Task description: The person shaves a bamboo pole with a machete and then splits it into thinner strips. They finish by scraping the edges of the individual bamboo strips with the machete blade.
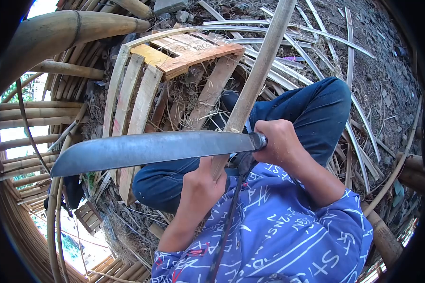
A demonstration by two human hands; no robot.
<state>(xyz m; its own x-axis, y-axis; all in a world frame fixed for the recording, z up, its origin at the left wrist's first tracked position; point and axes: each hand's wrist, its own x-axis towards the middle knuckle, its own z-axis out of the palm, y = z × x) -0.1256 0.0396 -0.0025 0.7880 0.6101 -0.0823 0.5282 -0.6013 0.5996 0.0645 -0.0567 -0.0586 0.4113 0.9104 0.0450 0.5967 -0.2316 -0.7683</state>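
My right hand (279,141) is closed around the dark handle of a machete. The broad grey blade of the machete (141,150) points left and lies across a bamboo pole (261,63), at a pale cut-looking spot near its lower part. My left hand (200,188) grips the pole's lower end, just below the blade. From there the pole slants up and to the right, out of the top of the view. The blade hides a short stretch of the pole and part of my left fingers.
A wooden slatted crate (200,56) lies before my bent legs (311,118), with dry fibres around it. Pale split strips (311,33) litter the dark ground. Thick bamboo poles (75,28) and a bamboo wall (38,113) stand at left. A strap (229,226) hangs over my shirt.
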